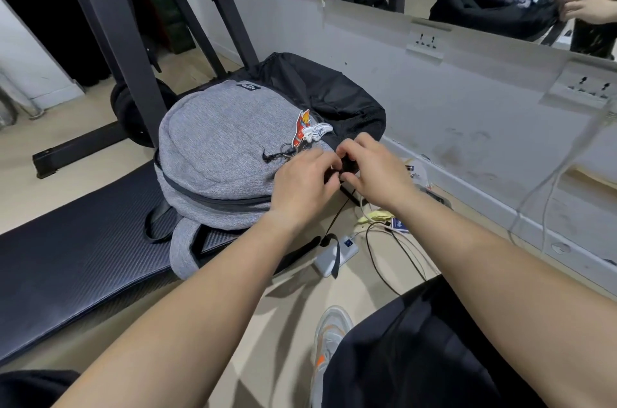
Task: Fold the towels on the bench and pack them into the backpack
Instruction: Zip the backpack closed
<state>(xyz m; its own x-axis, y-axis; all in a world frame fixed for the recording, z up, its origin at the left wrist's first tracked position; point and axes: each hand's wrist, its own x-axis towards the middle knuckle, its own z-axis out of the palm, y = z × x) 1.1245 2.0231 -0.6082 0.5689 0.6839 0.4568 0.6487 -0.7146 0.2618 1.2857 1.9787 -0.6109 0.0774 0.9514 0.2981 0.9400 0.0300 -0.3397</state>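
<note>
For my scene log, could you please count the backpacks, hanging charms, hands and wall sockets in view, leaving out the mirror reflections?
backpack: 1
charms: 2
hands: 2
wall sockets: 2
total: 7

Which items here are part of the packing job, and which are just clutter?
Job: backpack; bench; left hand and right hand, both pinching its black strap. No towels in view.
Lying about: floor cables; white adapter; rack frame; wall sockets.
</note>
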